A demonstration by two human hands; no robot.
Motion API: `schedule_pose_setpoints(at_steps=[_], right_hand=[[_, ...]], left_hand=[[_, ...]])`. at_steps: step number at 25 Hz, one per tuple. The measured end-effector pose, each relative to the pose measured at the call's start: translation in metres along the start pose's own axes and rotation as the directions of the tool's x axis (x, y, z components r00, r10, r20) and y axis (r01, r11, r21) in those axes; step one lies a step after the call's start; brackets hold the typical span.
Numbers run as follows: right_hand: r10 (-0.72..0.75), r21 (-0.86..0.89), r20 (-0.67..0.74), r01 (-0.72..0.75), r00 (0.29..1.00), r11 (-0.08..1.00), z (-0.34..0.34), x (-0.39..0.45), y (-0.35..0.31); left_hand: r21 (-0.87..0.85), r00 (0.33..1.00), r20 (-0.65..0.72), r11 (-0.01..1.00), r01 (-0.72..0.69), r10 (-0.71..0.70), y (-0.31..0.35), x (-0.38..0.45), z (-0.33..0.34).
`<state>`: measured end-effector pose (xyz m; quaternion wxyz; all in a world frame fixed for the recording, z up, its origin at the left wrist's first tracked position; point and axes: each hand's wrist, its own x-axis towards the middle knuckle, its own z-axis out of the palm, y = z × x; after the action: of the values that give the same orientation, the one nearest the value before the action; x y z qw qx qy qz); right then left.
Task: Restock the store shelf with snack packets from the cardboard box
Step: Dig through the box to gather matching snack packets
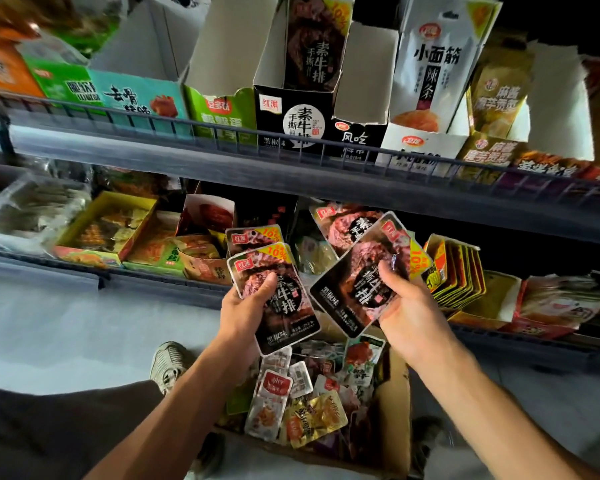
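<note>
My two forearms reach up from the bottom edge over the cardboard box [394, 403], which sits on the floor just below my hands and is heaped with small mixed snack packets [291, 400]. I take the box as my landmark.

Directly above its left half, my left hand [246, 306] grips a small stack of black snack packets [274, 292], thumb laid across the front of the top one and fingers curled behind; a second packet peeks out behind the first. The stack stands roughly upright, its lower corner hanging over the box's contents.

Above the box's right half, my right hand [406, 306] pinches another pair of the same black packets [357, 275], thumb on the front, near the right edge. These tilt to the right, fanned one behind the other. The two hands are apart, each closed on its own packets, and the two bunches nearly meet at their lower corners.

Beyond the box, past both hands, the lower shelf [153, 278] carries open trays of assorted snacks. Higher still above the box, the upper shelf [222, 164] holds a row of display cartons behind a wire rail; the matching black display carton [291, 119] stands near the middle with one black packet upright inside it.

Left of the box I see a pale shoe [168, 365] on the floor.
</note>
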<state>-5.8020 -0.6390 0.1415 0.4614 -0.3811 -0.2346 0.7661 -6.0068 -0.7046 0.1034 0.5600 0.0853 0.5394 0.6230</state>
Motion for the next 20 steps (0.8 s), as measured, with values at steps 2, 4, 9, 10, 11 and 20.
schedule_pose_setpoints(at_steps=[2, 4, 9, 10, 11, 20], right_hand=[[0.082, -0.054, 0.059, -0.079, 0.995, 0.995, 0.001, -0.005, 0.007], [0.193, -0.164, 0.018, -0.187, 0.981, 0.968, 0.007, -0.011, 0.025], [0.148, -0.275, -0.121, -0.177, 0.981, 0.945, 0.006, -0.010, 0.044], [0.137, -0.326, -0.132, -0.174, 0.982, 0.929, 0.005, -0.010, 0.043], [0.126, -0.457, -0.134, -0.174, 0.983, 0.872, 0.005, -0.012, 0.041], [-0.070, -0.560, -0.085, 0.010, 0.994, 0.829, 0.007, -0.011, -0.012]], left_hand=[[-0.002, 1.000, 0.004, 1.000, 0.014, -0.014, -0.002, -0.002, 0.000], [-0.031, 0.997, 0.076, 0.999, 0.032, -0.030, 0.000, -0.008, 0.003], [0.029, 0.985, 0.175, 1.000, -0.004, -0.002, 0.009, -0.014, 0.007], [0.060, 0.985, 0.170, 0.998, -0.011, 0.000, 0.009, -0.014, 0.007], [0.093, 0.988, 0.153, 0.995, -0.025, 0.010, 0.008, -0.014, 0.007], [0.299, 0.987, 0.160, 0.954, -0.027, -0.022, 0.021, -0.008, -0.002]])
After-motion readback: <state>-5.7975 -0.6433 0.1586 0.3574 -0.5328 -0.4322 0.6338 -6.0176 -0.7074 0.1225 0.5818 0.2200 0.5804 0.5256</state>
